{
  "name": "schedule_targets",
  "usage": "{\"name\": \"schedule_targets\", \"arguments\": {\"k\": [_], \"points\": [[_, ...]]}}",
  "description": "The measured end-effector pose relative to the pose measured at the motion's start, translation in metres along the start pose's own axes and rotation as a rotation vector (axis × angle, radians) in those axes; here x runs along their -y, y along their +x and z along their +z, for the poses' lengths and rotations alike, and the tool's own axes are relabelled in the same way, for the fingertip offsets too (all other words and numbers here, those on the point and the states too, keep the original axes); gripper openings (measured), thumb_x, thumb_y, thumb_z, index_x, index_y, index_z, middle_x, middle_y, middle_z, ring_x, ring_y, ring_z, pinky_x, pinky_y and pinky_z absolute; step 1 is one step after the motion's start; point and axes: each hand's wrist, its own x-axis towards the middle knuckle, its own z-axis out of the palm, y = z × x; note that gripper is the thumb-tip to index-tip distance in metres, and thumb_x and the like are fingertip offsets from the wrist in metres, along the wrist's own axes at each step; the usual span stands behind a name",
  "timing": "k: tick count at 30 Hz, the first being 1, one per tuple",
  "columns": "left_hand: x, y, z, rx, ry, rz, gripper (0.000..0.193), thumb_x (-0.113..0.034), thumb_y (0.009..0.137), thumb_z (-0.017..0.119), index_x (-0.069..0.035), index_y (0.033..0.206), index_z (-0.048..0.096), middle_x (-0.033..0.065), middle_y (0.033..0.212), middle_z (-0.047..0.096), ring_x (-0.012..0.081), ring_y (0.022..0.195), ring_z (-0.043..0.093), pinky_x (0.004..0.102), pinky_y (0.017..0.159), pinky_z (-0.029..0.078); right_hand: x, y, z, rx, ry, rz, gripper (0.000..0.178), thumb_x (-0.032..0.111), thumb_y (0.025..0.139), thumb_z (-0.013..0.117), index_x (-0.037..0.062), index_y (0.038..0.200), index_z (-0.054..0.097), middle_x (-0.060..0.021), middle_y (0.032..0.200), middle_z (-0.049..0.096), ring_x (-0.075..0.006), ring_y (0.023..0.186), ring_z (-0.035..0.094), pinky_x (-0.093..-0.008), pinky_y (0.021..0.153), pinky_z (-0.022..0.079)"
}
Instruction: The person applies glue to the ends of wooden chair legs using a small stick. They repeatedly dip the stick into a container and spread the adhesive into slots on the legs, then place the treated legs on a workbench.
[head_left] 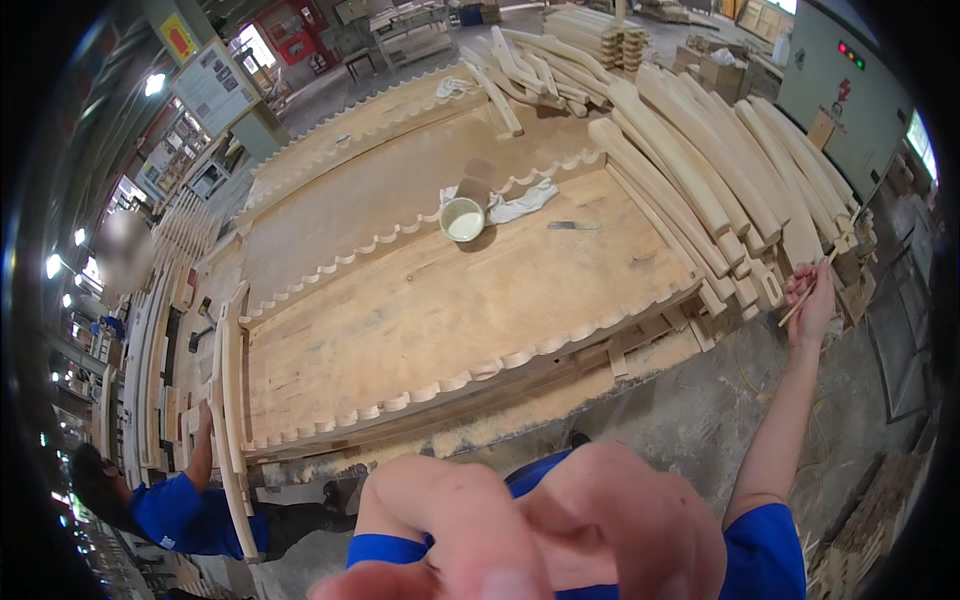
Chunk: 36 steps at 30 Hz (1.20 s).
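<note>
My right arm reaches far out to the right. My right hand [812, 296] is closed round a thin wooden stick [790, 315], beside the ends of a stack of curved pale wooden pieces [690, 180]. One of those pieces, with a slotted end [768, 285], lies just left of the hand. Very near the camera, at the bottom, my left hand [490, 535] looms large and blurred. Its fingers cannot be made out well enough to show whether they hold anything.
Before me stands a wooden worktable [430, 330] with scalloped edge strips. On it are a bowl of whitish liquid [463, 220], a white cloth [525, 203] and a flat blade tool [573, 226]. A co-worker in blue [185, 510] is at the left. A metal cabinet [840, 90] stands far right.
</note>
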Motion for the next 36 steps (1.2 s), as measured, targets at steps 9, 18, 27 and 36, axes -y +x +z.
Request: {"name": "schedule_targets", "arguments": {"k": [9,18,27,36], "points": [[0.066,0.009,-0.056,-0.011,0.127,0.063,0.049,-0.049,0.088,0.046,-0.026,0.130,0.039,0.0193,0.117,0.041,0.0257,0.091,0.054,0.0311,0.068,0.052,-0.014,0.068,-0.025,0.021,-0.137,0.079,0.030,0.034,0.092,0.049,0.0066,0.082,0.050,-0.0015,0.069,0.054,-0.0078,0.055,0.051,-0.0207,0.046,0.038],[0.114,0.022,-0.052,-0.143,0.126,0.138,0.049,-0.049,0.087,0.048,-0.027,0.130,0.039,0.0208,0.117,0.041,0.0242,0.090,0.055,0.0309,0.067,0.052,-0.008,0.173,-0.138,-0.188,-1.298,-0.258,0.049,0.050,0.080,0.060,0.0011,0.078,0.051,-0.0142,0.071,0.055,-0.0277,0.069,0.054,-0.0356,0.068,0.043],[0.107,0.009,-0.059,-0.249,0.129,-0.234,0.056,-0.051,0.088,0.046,-0.018,0.132,0.034,0.0174,0.115,0.041,0.0292,0.090,0.050,0.0368,0.062,0.050,-0.048,0.150,-0.208,0.041,-0.813,-0.215,0.032,0.025,0.081,0.067,0.0017,0.096,0.051,-0.0033,0.083,0.057,-0.0099,0.071,0.054,-0.0246,0.063,0.044],[0.084,-0.023,-0.110,-0.399,0.597,-0.299,0.057,-0.044,0.088,0.047,-0.013,0.132,0.030,0.0108,0.117,0.039,0.0255,0.102,0.043,0.0352,0.064,0.050,-0.041,0.149,-0.175,-0.008,-0.548,-0.457,0.034,0.012,0.080,0.069,0.0087,0.077,0.035,-0.0089,0.086,0.060,-0.0100,0.061,0.054,-0.0223,0.051,0.045]]}}
